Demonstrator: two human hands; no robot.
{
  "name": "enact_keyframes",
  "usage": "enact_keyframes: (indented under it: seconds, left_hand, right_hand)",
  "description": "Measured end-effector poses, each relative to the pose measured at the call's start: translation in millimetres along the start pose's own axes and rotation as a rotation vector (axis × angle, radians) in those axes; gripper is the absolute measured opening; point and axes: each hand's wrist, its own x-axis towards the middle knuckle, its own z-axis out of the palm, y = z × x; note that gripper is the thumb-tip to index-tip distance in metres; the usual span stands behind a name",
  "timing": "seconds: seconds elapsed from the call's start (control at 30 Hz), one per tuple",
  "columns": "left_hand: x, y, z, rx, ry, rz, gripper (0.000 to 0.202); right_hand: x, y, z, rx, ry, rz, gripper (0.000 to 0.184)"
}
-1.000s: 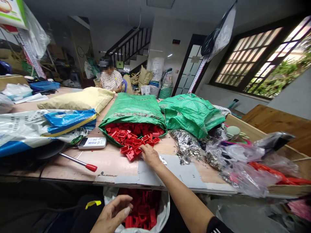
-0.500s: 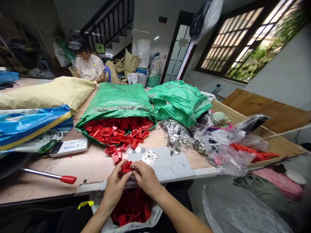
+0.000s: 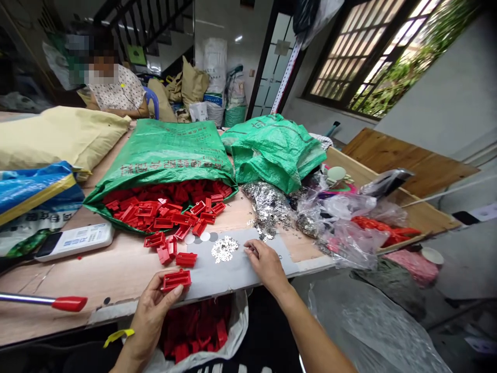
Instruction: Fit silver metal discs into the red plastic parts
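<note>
My left hand [image 3: 151, 308] grips a red plastic rectangular piece with an open hollow [image 3: 176, 281] between thumb and fingers, over the table's front edge. Just beyond it, a like red piece [image 3: 187, 259] lies at the edge of a grey sheet [image 3: 209, 277]. My right hand [image 3: 267, 265] is over the sheet's right part, thumb and fingertips brought together; whatever is in them is too small to make out. To its left lies a pile of small shiny silver pieces [image 3: 224, 249]. More red pieces spill from the mouth of a green woven sack [image 3: 171, 147].
Below the table edge, a white bag [image 3: 244, 316] holds red pieces. A red-handled lever [image 3: 70, 303] and a white device [image 3: 83, 239] stand left. Right are a heap of silver pieces [image 3: 267, 199], plastic bags [image 3: 365, 241] and a wooden tray [image 3: 438, 225]. A person [image 3: 116, 90] sits across.
My hands were together at a red piece; now they are apart, the right beyond the silver pile. A red piece shows on the table near where they met. The view has shifted.
</note>
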Motion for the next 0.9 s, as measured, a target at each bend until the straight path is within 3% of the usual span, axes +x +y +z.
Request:
enact_keyframes:
  seconds: [0.2,0.37,0.47,0.6,0.73,0.9]
  left_hand:
    - [-9,4,16.0,-0.121,-0.022,-0.088,0.052]
    - [-12,5,12.8,-0.155,-0.049,-0.128,0.049]
    - [-13,2,6.8,-0.138,-0.007,-0.146,0.045]
    - [-15,-1,6.0,-0.108,0.087,-0.176,0.047]
    - [-16,-2,13.0,-0.15,0.086,-0.229,0.05]
    - [-19,-4,17.0,-0.134,0.036,-0.245,0.059]
  right_hand:
    - [10,2,3,-0.089,-0.078,-0.04,0.014]
    - [17,-4,11,-0.082,-0.074,-0.038,0.017]
    - [19,8,2,-0.085,-0.017,0.006,0.015]
    - [18,39,-21,-0.192,0.104,0.168,0.013]
    - [19,58,-34,-0.297,0.095,0.235,0.019]
    - [24,58,-32,-0.342,0.047,0.233,0.023]
